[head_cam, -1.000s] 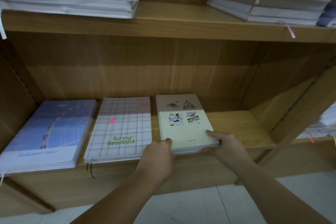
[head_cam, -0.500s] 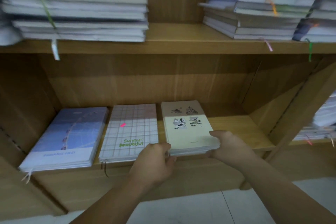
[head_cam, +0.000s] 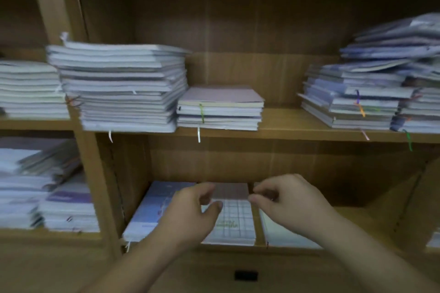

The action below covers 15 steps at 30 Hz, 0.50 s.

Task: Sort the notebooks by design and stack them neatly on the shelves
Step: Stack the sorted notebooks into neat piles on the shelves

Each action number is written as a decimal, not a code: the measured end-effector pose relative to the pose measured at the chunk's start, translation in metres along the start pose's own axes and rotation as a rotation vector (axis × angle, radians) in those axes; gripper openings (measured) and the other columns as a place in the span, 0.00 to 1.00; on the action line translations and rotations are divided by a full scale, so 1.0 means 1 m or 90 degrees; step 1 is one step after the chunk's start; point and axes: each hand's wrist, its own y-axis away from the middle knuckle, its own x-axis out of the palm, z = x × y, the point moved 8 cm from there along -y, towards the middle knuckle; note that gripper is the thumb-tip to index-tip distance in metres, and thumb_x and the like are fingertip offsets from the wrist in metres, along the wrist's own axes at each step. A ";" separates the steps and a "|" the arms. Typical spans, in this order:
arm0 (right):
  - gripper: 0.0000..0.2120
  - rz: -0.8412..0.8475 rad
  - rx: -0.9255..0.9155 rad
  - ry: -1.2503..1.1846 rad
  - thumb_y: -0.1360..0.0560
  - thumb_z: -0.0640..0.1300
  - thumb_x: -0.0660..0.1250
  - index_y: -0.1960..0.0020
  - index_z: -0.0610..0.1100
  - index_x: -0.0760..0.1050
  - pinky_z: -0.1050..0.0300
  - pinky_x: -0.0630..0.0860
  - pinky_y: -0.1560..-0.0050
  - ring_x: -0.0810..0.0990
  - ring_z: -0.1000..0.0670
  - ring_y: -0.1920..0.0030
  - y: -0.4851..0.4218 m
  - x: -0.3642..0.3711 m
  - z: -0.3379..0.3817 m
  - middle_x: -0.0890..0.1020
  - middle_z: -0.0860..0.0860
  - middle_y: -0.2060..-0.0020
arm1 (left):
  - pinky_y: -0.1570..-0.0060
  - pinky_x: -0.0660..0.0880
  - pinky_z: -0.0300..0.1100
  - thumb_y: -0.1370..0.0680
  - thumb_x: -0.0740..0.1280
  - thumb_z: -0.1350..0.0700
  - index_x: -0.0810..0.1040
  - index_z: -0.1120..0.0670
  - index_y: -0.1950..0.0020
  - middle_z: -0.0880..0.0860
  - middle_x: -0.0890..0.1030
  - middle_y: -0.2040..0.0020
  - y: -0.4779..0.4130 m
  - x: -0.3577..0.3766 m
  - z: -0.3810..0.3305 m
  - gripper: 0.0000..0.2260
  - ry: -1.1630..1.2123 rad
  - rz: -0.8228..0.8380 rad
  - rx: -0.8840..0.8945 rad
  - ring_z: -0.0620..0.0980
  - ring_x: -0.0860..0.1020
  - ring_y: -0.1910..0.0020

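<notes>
Lying flat, long axis front-to-back, the grid notebook [head_cam: 235, 221] sits behind left hand [head_cam: 190, 211] and right hand [head_cam: 290, 204], grips loosely curled, empty.

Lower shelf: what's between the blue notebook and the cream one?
The checked notebook, lying flat, partly hidden by the left hand; seen in the head view.

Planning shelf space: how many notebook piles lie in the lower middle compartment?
3: blue pile left, grid pile middle, cream pile right, partly behind the right hand. More may be hidden.
</notes>
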 end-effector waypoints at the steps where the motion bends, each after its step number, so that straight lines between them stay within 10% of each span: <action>1: 0.14 -0.015 -0.028 0.001 0.25 0.66 0.66 0.45 0.61 0.82 0.61 0.81 0.52 0.79 0.65 0.54 -0.004 -0.017 0.015 0.82 0.66 0.57 | 0.37 0.77 0.42 0.21 0.71 0.47 0.75 0.49 0.27 0.42 0.81 0.37 -0.001 -0.019 -0.009 0.23 0.006 -0.032 0.018 0.39 0.79 0.40; 9: 0.26 -0.308 -0.137 0.020 0.23 0.67 0.61 0.30 0.56 0.75 0.63 0.71 0.39 0.75 0.60 0.37 -0.050 -0.142 0.065 0.77 0.60 0.37 | 0.34 0.69 0.39 0.23 0.72 0.53 0.74 0.49 0.27 0.42 0.74 0.35 -0.022 -0.142 -0.067 0.24 0.009 -0.311 0.120 0.42 0.73 0.38; 15: 0.39 -0.136 0.026 -0.173 0.25 0.72 0.58 0.22 0.50 0.65 0.59 0.69 0.39 0.73 0.53 0.34 -0.102 -0.113 0.024 0.72 0.52 0.27 | 0.29 0.69 0.43 0.22 0.72 0.55 0.68 0.51 0.23 0.47 0.74 0.29 -0.052 -0.127 -0.054 0.28 0.125 -0.270 0.033 0.48 0.71 0.27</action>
